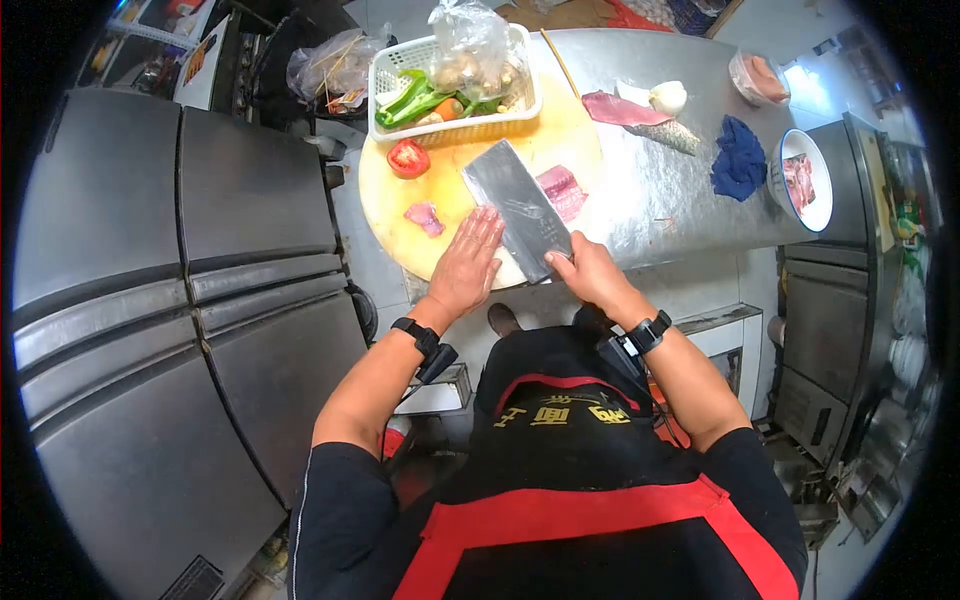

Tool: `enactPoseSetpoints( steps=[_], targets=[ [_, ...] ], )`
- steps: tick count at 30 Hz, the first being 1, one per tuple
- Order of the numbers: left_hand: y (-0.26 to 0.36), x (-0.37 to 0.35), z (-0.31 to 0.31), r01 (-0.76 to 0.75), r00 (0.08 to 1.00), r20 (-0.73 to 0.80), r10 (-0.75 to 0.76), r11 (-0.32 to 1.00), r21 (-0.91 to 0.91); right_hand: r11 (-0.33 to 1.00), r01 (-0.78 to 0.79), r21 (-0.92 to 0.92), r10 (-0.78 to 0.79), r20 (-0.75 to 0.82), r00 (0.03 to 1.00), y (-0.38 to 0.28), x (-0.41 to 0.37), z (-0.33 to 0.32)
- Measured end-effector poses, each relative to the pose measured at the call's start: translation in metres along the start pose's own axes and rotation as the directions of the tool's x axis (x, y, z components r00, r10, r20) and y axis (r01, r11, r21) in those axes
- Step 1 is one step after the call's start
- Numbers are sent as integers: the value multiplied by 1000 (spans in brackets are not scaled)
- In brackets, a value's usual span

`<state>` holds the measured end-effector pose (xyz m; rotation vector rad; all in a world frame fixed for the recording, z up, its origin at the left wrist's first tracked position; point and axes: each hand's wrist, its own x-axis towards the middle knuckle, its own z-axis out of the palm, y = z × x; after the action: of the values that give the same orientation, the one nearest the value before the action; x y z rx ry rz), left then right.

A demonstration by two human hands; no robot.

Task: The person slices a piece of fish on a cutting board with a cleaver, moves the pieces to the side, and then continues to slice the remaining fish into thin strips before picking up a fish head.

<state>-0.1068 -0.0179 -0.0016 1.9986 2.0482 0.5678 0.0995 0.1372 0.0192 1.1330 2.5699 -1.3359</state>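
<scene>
Over one board (383,215) — left hand (466,265) open, empty — right hand (594,272) gripping one cleaver (514,205).

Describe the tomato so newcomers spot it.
Leftmost on the metal table is a round yellow chopping board. On it, beside the near left corner of the white basket, lies the halved tomato. Its red cut face separates it from the pink raw flesh nearby.

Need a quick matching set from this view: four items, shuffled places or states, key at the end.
1. Cleaver
2. Tomato
3. Cloth
4. Green peppers

A. Crumpled on the metal table
B. Inside the white basket
C. Gripped by the right hand
D. Cut, on the round board

Pairs: 1-C, 2-D, 3-A, 4-B
</scene>
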Motion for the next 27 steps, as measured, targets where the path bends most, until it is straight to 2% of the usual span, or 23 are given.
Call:
enactPoseSetpoints(
  steps=[5, 7, 8, 10, 13, 16, 19, 22, 23, 27],
  targets=[
    [2, -6, 5, -17, 1000, -1, 17, 999, 29, 1000, -11, 16, 10, 59, 998, 9, -39, -5],
    [3, -7, 4, -23, 1000, 3, 23, 999, 24, 978, -144, 151, 125, 128, 984, 11, -54, -8],
    [3, -7, 4, -23, 1000, -1, 23, 1000, 19, 979, -143, 147, 124, 135, 983, 16, -50, -3],
    [4, -6, 4, -25, 1000, 0, 25, 1000, 8, 996, 87, 19, -86, -48, 995, 26, -39, 8],
    [3, -3, 1, -2, 1000, -12, 2, 1000, 15, 1000, 7, -24, -7, 14, 1000, -2, -2, 3],
    [2, -4, 0, -23, 1000, -19, 23, 1000, 1, 999, -44, -2, 44, 33, 998, -15, -1, 2],
    [0, -8, 3, 13, 1000, 27, -12, 1000, -19, 1000, -2, 2, 2, 22, 1000, -4, -33, 1],
    [-1, -7, 2, -52, 998, 40, 52, 999, 3, 998, 26, 56, -24, -42, 999, 4, -52, 7],
    [-2, -6, 4, -37, 999, 21, 37, 999, -7, 999, 31, -41, -32, -23, 999, 8, -45, 8],
    [1, -8, 0, -7, 1000, -8, 7, 1000, -10, 996, -17, -82, 16, -12, 1000, -25, 5, 7]
  ],
)
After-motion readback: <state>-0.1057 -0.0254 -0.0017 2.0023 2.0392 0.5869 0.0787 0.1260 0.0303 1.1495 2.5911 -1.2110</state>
